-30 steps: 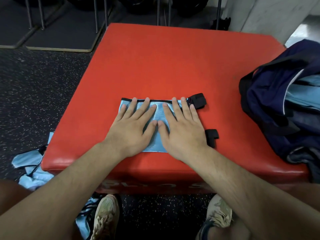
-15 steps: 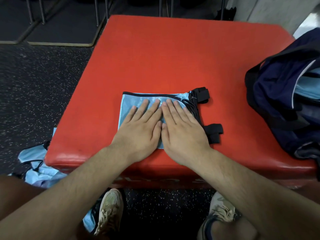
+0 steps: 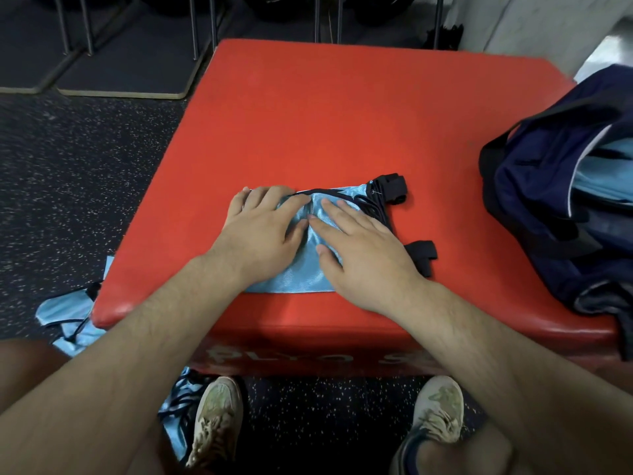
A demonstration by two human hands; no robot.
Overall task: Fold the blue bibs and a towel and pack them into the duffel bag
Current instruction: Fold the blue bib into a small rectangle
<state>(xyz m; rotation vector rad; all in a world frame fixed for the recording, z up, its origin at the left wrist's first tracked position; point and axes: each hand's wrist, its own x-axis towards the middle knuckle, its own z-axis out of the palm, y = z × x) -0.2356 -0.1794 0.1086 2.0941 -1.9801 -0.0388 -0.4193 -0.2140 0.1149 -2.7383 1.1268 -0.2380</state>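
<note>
1. Red padded box [image 3: 342,125] is seen on speckled gym flooring.
2. Near its 6 o'clock edge, a folded blue bib [image 3: 308,269] is laid, black straps [image 3: 390,193] at 3 o'clock.
3. It is pressed flat by the left hand [image 3: 263,231] and right hand [image 3: 359,248], fingers spread.
4. At 3 o'clock, well apart, an open navy duffel bag [image 3: 548,207] is set.
5. More bibs [image 3: 65,313] are left on the floor at 8 o'clock.

We have both forearms reaching forward, palms down. Our left hand [image 3: 265,231] lies with fingers fairly straight and angled to the right, and our right hand [image 3: 363,250] lies with fingers spread, angled left; thumbs and forefingers nearly meet.
</note>
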